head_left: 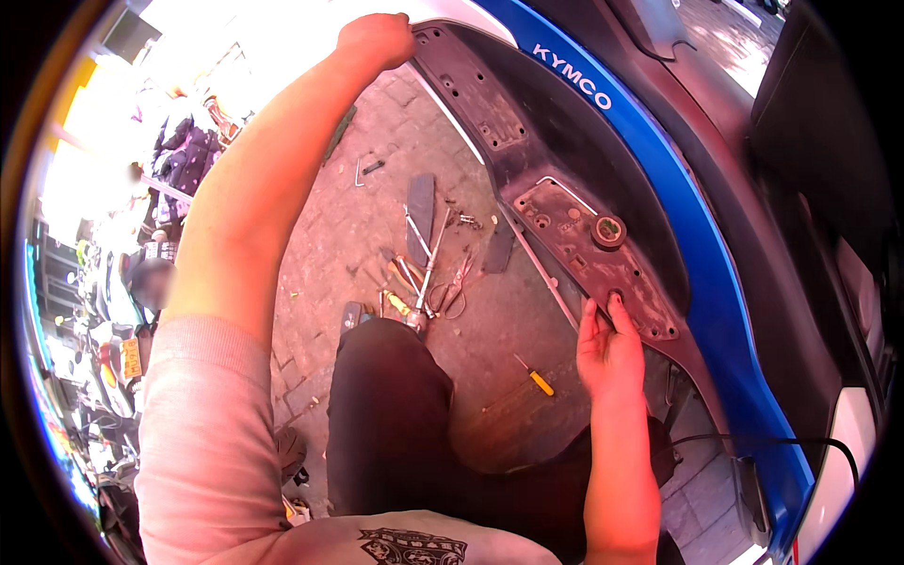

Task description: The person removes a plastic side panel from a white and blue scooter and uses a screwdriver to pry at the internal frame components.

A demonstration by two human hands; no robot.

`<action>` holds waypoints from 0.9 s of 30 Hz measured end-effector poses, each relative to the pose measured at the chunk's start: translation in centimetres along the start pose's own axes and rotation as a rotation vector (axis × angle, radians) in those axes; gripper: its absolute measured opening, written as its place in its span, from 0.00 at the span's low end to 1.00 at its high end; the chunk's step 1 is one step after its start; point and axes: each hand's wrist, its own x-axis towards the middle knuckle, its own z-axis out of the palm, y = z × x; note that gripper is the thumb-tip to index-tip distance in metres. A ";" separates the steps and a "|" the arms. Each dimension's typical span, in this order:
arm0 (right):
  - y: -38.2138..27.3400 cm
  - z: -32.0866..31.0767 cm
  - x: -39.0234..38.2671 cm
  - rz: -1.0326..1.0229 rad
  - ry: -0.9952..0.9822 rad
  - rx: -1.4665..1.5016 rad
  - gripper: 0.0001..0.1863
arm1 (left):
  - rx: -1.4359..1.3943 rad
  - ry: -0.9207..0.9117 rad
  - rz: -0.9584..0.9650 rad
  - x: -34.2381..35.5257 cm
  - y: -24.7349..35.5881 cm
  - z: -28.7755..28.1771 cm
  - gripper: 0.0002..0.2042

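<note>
A dark plastic scooter footboard [504, 132] runs along the inner side of a blue body panel [697, 235]. At its far end, my left hand [377, 42] is closed round the edge; its fingertips are partly hidden by glare. My right hand [610, 348] pinches the footboard's near outer edge, thumb on top and fingers at the side. On the near foot recess lie a roll of dark tape [608, 232] and a bent hex key [570, 191]. A yellow-handled screwdriver [540, 380] rests on the ground left of my right hand.
On the brick paving [377, 226] lie scissors [455, 294], a long-shafted wrench [431, 268], pliers [405, 273], loose screws and dark flat pads [421, 202]. My bent knee [386, 377] is beside these tools. A black cable [772, 439] crosses the scooter at right. Parked motorbikes stand far left.
</note>
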 end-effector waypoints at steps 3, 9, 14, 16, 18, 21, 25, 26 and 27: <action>0.0 0.2 0.3 -0.003 0.031 0.028 0.11 | 0.053 -0.087 0.040 0.2 0.1 -0.3 0.21; -0.2 1.7 -0.9 -0.019 0.094 0.010 0.11 | 0.055 -0.036 0.067 -0.6 -0.1 0.5 0.20; -0.5 1.0 -0.3 -0.017 0.095 -0.009 0.11 | 0.080 0.001 0.077 -1.0 -0.4 0.3 0.18; -0.7 0.0 0.4 0.019 0.076 0.019 0.11 | 0.090 0.045 0.124 -0.7 -0.7 0.6 0.17; -1.0 0.3 0.0 0.007 0.070 0.021 0.10 | 0.061 0.031 0.155 -0.4 0.9 0.6 0.17; -0.5 0.7 -0.5 -0.040 0.046 0.001 0.09 | 0.024 -0.025 0.055 -0.2 1.1 0.2 0.18; 0.1 0.2 -0.4 -0.066 0.019 -0.019 0.09 | -0.118 0.018 -0.095 -1.5 0.0 2.3 0.22; 0.1 0.0 -0.5 -0.076 0.027 -0.023 0.09 | -0.192 0.038 -0.139 -1.7 0.3 3.1 0.22; 0.1 0.0 -0.5 -0.080 0.025 -0.023 0.09 | -0.244 0.039 -0.175 -1.5 0.2 3.7 0.23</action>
